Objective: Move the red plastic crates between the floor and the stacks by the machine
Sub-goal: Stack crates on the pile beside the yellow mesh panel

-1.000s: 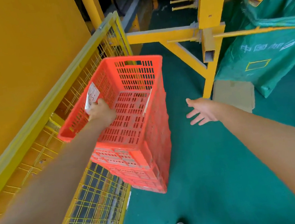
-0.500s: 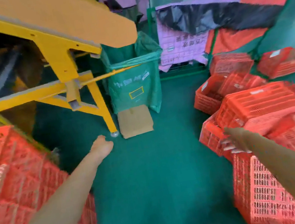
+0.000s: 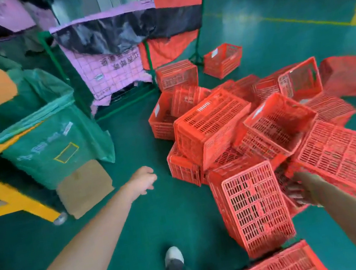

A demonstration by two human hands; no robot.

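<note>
Your right hand [image 3: 299, 192] reaches into the heap of red crates [image 3: 265, 125] on the green floor [image 3: 151, 221], at the near right, its fingers [image 3: 292, 194] against the upended crate [image 3: 256, 206] standing on its side; whether they have closed on it you cannot tell. Your left hand [image 3: 143, 180] hangs free, fingers loosely curled, holding nothing. The crate looks light and stiff, all slatted plastic, probably a little slick. Take it by the rim or hook through the slots.

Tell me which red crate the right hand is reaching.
The tipped crate nearest the shoe, its slotted bottom facing up; the right hand is at its edge.
</note>
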